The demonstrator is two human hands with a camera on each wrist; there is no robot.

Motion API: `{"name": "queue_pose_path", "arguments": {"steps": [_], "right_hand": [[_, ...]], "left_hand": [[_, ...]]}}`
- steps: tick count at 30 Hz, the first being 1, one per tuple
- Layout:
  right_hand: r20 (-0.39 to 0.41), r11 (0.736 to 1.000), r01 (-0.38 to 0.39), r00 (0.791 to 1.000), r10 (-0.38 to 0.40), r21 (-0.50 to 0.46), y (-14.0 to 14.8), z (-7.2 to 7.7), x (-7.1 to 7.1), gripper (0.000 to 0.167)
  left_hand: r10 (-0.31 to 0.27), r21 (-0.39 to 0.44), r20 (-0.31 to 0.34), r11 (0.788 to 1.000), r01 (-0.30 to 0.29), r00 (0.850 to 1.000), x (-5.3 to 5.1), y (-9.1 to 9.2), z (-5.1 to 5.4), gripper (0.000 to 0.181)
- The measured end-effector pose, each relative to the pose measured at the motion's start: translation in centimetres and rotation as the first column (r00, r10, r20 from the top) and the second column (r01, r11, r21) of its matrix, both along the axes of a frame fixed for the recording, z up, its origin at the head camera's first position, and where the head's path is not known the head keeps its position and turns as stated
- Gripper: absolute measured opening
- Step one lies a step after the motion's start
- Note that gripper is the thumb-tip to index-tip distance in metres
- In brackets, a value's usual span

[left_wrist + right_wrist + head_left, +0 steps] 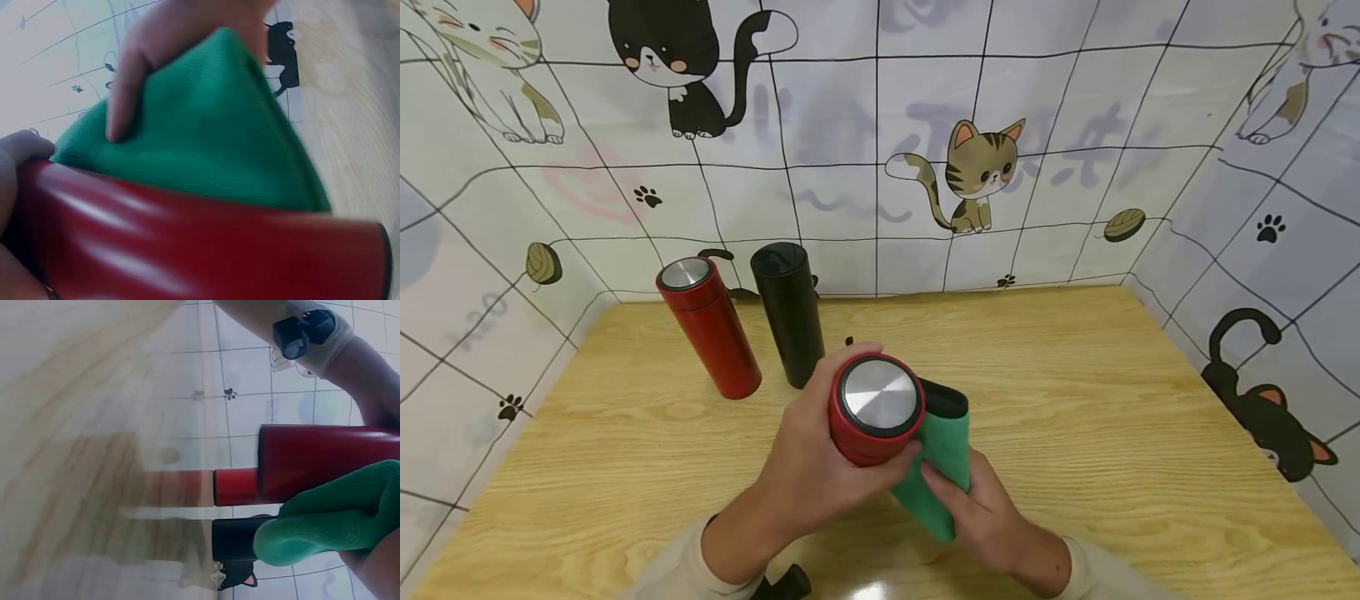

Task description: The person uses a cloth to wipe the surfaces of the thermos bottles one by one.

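Observation:
My left hand point(820, 467) grips a red bottle point(877, 450) near its silver lid point(880, 396), fingers curled round its side. In my right hand point(996, 521) is a green cloth point(943, 450) with a dark patch at its top, pinched between thumb and fingers and lying against the bottle's right side. The left wrist view has the cloth point(206, 131) along the red bottle point(206, 244), with fingers of the right hand point(169, 50) over it. From the right wrist view, the bottle point(331, 459) is held off the table, the cloth point(331, 531) beside it.
Another red bottle point(711, 333) with a silver lid and a black bottle point(790, 317) stand at the back left of the wooden table point(1075, 400). A cat-patterned sheet point(835, 100) rises behind and at both sides. A dark object point(790, 583) is by the left wrist.

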State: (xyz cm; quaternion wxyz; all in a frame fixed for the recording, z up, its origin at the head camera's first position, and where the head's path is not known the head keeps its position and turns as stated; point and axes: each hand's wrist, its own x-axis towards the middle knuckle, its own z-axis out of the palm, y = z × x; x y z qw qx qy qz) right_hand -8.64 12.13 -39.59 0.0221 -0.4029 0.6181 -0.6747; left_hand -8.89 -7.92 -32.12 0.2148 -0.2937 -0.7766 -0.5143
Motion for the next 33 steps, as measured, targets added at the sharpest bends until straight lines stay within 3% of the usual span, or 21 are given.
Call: {"name": "queue_pose_path", "arguments": {"steps": [4,6,7,9,13,14,17,21,23,26,30,33], "right_hand": [[0.122,0.992,0.0,0.992,-0.015,0.123,0.1,-0.3,-0.4,0.038],[0.216,0.987,0.003,0.976,-0.038,0.161,0.2,-0.4,-0.8,0.039],[0.288,0.986,0.002,0.956,-0.051,0.167,0.2,-0.4,-1.1,0.041],[0.44,0.988,-0.003,0.895,-0.066,0.155,0.2,-0.6,-1.6,0.048],[0.687,0.997,-0.011,0.725,-0.046,0.078,0.1,-1.2,-2.3,0.051],[0.719,0.998,-0.023,0.695,-0.026,0.059,0.1,-1.4,-2.4,0.049],[0.779,0.996,-0.091,0.624,0.062,-0.006,0.0,-1.8,-2.5,0.043],[0.819,0.983,-0.165,0.551,0.157,-0.078,-0.1,-2.1,-2.4,0.041],[0.833,0.983,-0.163,0.529,0.164,-0.09,-0.1,-2.0,-2.3,0.042],[0.841,0.987,-0.132,0.521,0.148,-0.093,0.0,-1.7,-2.4,0.043],[0.826,0.983,-0.141,0.536,0.176,-0.118,0.0,-1.8,-2.4,0.036],[0.802,0.968,-0.197,0.547,0.239,-0.155,-0.1,-2.1,-2.3,0.034]], "left_hand": [[-0.027,0.159,0.026,0.987,0.022,0.999,0.3,-0.4,0.4,0.085],[-0.023,0.228,0.021,0.974,0.018,1.0,0.4,-0.6,0.5,0.086],[-0.031,0.266,0.016,0.964,0.026,0.999,0.4,-0.7,0.5,0.086],[-0.064,0.348,-0.007,0.935,0.062,0.998,0.3,-0.8,0.5,0.083],[-0.128,0.479,-0.11,0.862,0.165,0.986,-0.1,-0.8,0.4,0.076],[-0.125,0.496,-0.139,0.85,0.178,0.982,-0.2,-0.7,0.4,0.075],[-0.075,0.523,-0.199,0.835,0.17,0.977,-0.5,-0.6,0.4,0.075],[-0.007,0.538,-0.184,0.836,0.107,0.983,-0.7,-0.7,0.5,0.076],[-0.011,0.545,-0.158,0.833,0.096,0.987,-0.7,-0.7,0.5,0.076],[-0.033,0.56,-0.124,0.823,0.097,0.992,-0.7,-0.6,0.4,0.074],[-0.046,0.575,-0.104,0.812,0.098,0.993,-0.5,0.0,-0.1,0.073],[-0.039,0.6,-0.139,0.791,0.116,0.989,-0.5,0.4,-0.4,0.074]]}}
